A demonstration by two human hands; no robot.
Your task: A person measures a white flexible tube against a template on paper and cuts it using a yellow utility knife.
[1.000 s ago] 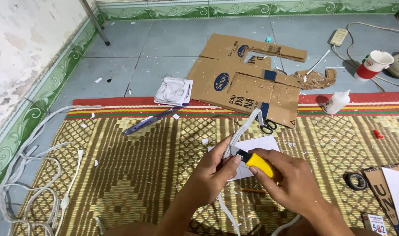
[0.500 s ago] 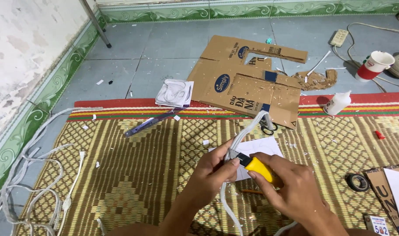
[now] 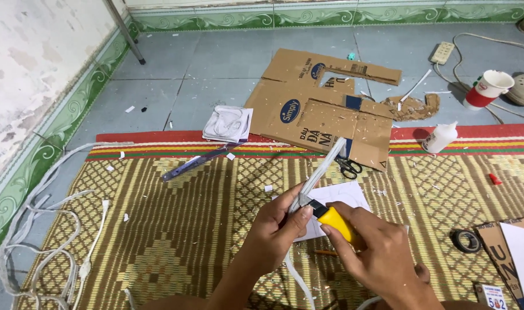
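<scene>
My left hand (image 3: 276,229) grips a white flat cable (image 3: 325,163) that rises up and to the right from my fingers and also trails down toward my lap. My right hand (image 3: 379,255) holds a yellow-handled utility knife (image 3: 333,221), with its blade end pressed against the cable right by my left thumb. Under both hands lies a white sheet of paper (image 3: 342,198) on the woven mat (image 3: 181,229).
Cut brown cardboard pieces (image 3: 325,112) lie past the mat on the tiled floor. Black scissors (image 3: 348,166), a purple ruler (image 3: 196,162), a white glue bottle (image 3: 441,138), a red-and-white cup (image 3: 488,89), a tape roll (image 3: 466,240) and loose white cables (image 3: 38,229) surround me.
Both hands have shifted slightly with the cable and knife; the cable's upper end tilts a bit more to the right. Nothing was let go.
</scene>
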